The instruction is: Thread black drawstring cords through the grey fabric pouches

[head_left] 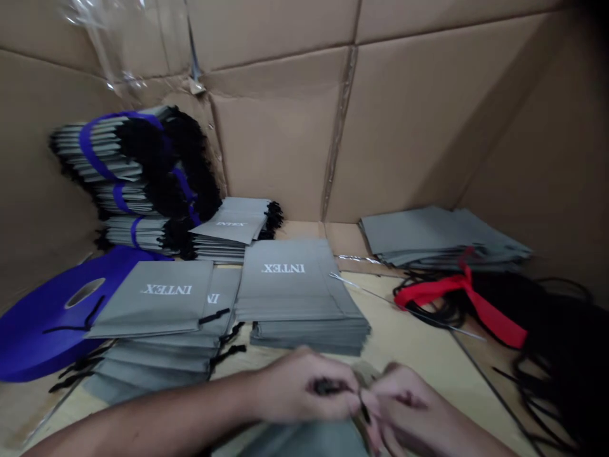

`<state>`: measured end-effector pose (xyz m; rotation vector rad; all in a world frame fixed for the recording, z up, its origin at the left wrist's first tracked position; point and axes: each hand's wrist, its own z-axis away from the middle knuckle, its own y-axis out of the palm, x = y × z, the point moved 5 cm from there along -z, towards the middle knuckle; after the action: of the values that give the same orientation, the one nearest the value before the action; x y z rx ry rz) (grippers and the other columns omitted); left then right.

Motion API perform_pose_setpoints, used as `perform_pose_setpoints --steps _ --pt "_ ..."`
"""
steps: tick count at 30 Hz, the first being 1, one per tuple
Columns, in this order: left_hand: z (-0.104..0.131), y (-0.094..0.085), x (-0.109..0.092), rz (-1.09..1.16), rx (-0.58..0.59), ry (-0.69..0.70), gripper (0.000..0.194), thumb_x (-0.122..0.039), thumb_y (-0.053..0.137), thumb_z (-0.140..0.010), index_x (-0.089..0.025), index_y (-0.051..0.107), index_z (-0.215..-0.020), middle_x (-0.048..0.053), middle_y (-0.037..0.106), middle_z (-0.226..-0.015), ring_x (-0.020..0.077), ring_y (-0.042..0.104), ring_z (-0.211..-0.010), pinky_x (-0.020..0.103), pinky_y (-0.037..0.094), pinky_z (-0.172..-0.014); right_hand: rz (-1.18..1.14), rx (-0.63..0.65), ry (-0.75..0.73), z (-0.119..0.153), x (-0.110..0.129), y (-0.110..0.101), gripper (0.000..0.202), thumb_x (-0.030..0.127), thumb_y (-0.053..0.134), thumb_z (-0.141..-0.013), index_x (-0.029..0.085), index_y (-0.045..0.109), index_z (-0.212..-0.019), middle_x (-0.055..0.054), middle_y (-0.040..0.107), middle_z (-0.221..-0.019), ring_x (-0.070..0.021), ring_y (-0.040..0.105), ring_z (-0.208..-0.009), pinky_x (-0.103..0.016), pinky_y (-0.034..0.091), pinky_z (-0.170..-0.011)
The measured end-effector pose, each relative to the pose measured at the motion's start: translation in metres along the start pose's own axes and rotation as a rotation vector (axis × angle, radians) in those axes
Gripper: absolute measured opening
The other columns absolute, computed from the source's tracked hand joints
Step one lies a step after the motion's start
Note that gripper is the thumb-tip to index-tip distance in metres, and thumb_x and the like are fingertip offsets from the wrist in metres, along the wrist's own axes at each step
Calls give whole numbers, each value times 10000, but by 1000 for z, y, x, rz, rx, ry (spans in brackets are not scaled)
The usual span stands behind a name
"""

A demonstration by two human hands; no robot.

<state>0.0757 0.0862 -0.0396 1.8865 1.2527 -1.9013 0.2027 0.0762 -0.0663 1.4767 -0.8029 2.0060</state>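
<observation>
Low in the view, my left hand (304,387) and my right hand (404,406) meet with fingertips pinched together. A black cord (328,385) shows in the curl of my left hand, and a short dark end of it hangs between both hands. My right fingers close on the same cord; motion blurs the exact grip. Beneath them lies a grey pouch (304,441), partly cut off by the lower edge. Just beyond the hands stands a neat stack of grey INTEX pouches (290,285). Pouches with black drawstrings (157,298) are fanned out to the left.
A blue ribbon roll (38,317) lies at left. Behind it rise bundles of pouches (114,152) tied with blue ribbon, beside another pouch pile (228,228). At right are plain grey pouches (428,235), a thin metal rod (371,293), a red ribbon (495,311) and black cords (561,355). Cardboard walls (280,139) enclose the table.
</observation>
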Motion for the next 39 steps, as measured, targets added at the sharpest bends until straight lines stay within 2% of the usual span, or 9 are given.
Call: perform_pose_setpoints --steps 5,7,10,15,21,28,32,36,39 --pt "-4 -8 5 84 -95 -105 283 -335 440 -900 -126 600 -795 -1 570 -699 93 460 -623 169 347 -587 59 -283 -128 -4 10 -10 629 588 238 -901 191 504 -491 2 444 -432 -152 488 -539 -275 347 -571" --pt "-5 -7 6 113 -98 -107 281 -346 442 -902 -129 595 -812 18 607 -764 111 505 -688 185 365 -645 130 -336 -166 -2 11 -12 612 558 188 -922 192 513 -555 4 461 -470 -152 490 -559 -275 353 -603" --pt "-5 -6 11 159 -120 -150 271 -372 456 -892 -136 579 -842 14 604 -752 122 514 -689 201 361 -644 255 -302 -188 1 12 -8 504 531 185 -934 203 497 -713 33 458 -527 -130 434 -503 -255 320 -552" --pt "-6 -8 16 199 -164 -191 261 -407 573 -808 -146 563 -784 -49 474 -616 93 404 -579 190 292 -548 538 -301 -141 1 16 -5 274 448 336 -922 222 455 -824 22 489 -645 -142 449 -577 -242 276 -528" --pt "-5 -7 17 224 -170 -171 253 -391 599 -791 -148 555 -740 -68 395 -561 86 342 -559 197 267 -547 522 -328 -160 1 18 -6 332 416 254 -948 223 453 -765 47 393 -552 -130 385 -515 -245 270 -517" --pt "-6 -5 19 223 -156 -171 236 -368 595 -796 -146 553 -726 -52 457 -609 89 367 -592 195 277 -558 596 -372 -170 2 19 -10 277 393 341 -936 217 514 -811 10 524 -651 -140 476 -595 -245 289 -548" --pt "-5 -4 22 235 -173 -218 289 -414 639 -748 -153 528 -695 -56 456 -576 91 383 -577 199 278 -552 389 -342 -111 -2 16 -5 344 452 390 -904 209 482 -679 45 424 -523 -112 379 -488 -239 254 -493" --pt "-7 -2 26 406 -200 -274 414 -501 716 -625 -154 498 -684 -40 489 -614 94 408 -583 200 285 -550 -132 -336 -37 -5 11 0 403 489 455 -854 196 447 -577 79 328 -411 -77 254 -389 -237 174 -426" --pt "-9 -3 24 450 -209 -260 417 -512 693 -649 -143 506 -697 -36 481 -630 88 395 -587 198 286 -560 -488 -387 -3 -5 6 1 386 420 558 -786 184 430 -508 96 272 -385 -59 156 -382 -236 120 -410"
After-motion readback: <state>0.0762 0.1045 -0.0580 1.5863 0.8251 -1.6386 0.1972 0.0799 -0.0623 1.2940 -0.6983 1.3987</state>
